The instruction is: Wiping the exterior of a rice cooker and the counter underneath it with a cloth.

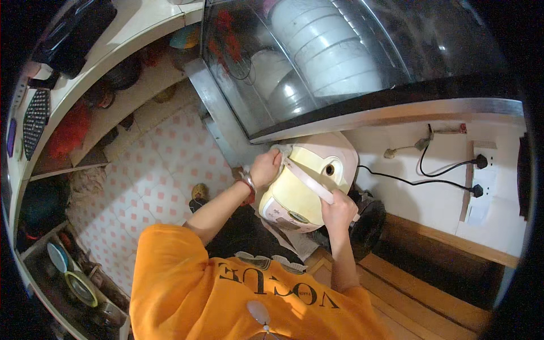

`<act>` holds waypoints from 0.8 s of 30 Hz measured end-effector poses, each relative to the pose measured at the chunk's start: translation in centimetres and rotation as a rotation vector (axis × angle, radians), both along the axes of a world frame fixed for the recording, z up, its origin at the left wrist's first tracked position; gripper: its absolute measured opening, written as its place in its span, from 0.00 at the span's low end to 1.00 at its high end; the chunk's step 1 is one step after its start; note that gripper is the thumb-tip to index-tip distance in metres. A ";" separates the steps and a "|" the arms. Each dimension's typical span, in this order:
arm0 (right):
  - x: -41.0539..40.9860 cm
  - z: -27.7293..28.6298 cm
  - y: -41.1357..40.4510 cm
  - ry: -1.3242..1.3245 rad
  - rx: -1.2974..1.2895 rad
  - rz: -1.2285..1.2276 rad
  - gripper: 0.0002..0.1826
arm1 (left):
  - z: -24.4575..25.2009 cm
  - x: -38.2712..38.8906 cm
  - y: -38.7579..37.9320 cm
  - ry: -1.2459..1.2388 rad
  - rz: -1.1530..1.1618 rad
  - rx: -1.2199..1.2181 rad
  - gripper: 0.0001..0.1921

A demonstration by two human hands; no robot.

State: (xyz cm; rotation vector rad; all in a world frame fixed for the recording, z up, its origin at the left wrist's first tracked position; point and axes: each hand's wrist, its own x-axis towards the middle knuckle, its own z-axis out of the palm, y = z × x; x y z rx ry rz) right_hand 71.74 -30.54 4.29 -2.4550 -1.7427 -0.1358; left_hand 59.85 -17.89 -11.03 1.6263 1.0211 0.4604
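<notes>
A rice cooker (297,191) with a cream lid and a pale pink body stands in front of me, partly under the cabinet's edge. Its pale carrying handle (310,182) lies across the lid, beside the round steam vent (329,170). My right hand (339,210) grips the near end of this handle. At the cooker's upper left edge, my left hand (267,168) is closed on a crumpled greyish cloth (284,154), which touches the lid's rim. A bracelet and a red band circle my left wrist.
A glass-fronted cabinet (263,106) holding stacked white bowls (327,51) overhangs the cooker. Two black plugs (479,161) sit in wall sockets at right, their cords hanging nearby. A dark round pot (369,221) is right of the cooker, above wooden slats (416,289). Curved shelves line the left.
</notes>
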 end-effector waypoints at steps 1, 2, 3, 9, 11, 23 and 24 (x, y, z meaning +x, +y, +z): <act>0.1 -0.1 0.0 -0.013 -0.004 -0.019 0.11 | 0.9 -0.2 -0.4 -0.091 -0.044 -0.067 0.12; 0.1 0.1 0.2 -0.016 -0.011 -0.039 0.11 | 1.8 -0.5 -0.6 -0.181 -0.088 -0.135 0.12; 0.3 0.3 0.1 -0.019 -0.012 -0.043 0.11 | 3.8 -1.1 -0.6 -0.187 -0.159 -0.155 0.12; 0.7 0.8 0.8 -0.017 -0.042 -0.041 0.12 | 4.3 -0.8 0.9 -0.170 -0.205 -0.130 0.12; 0.7 0.6 0.9 0.004 -0.017 -0.015 0.12 | 1.9 -0.2 1.3 -0.164 -0.177 -0.101 0.12; 1.4 -0.2 1.0 -0.019 0.031 -0.024 0.12 | 3.0 -0.7 -0.7 -0.194 -0.141 -0.118 0.17; 1.3 -0.1 1.0 -0.020 0.028 -0.030 0.12 | 3.8 -0.8 -0.4 -0.150 -0.178 -0.133 0.17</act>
